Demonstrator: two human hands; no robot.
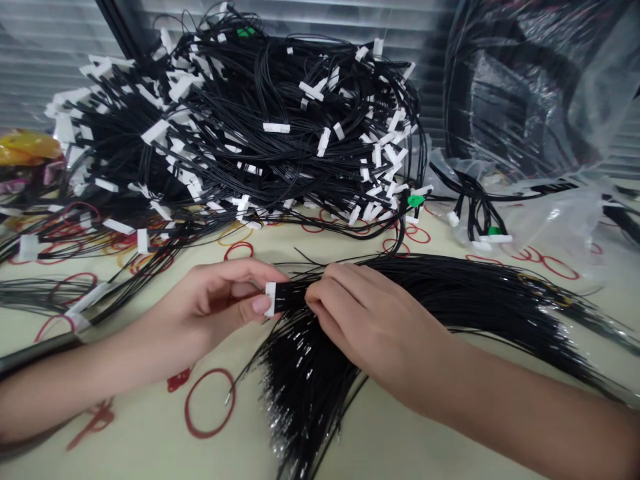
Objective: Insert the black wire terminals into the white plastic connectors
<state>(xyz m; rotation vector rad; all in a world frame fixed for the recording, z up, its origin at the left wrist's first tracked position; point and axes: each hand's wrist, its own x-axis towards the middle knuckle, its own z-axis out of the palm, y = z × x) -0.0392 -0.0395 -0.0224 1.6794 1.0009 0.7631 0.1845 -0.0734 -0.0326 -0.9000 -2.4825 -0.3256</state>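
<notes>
Between the thumb and fingers of my left hand is a white connector housing, held upright on its side. Black wires run from its right face toward my right hand. My right hand's fingers are closed together around those wires, close to the housing; the fingertips are partly hidden. Under and behind my right hand lies a thick bundle of loose black wires. Some of its bright metal-tipped ends fan out below the housing.
A large heap of black cables with white connectors stands at the back. Red rubber bands lie scattered on the pale tabletop. Clear plastic bags holding more cables are at the right. A yellow bag sits far left.
</notes>
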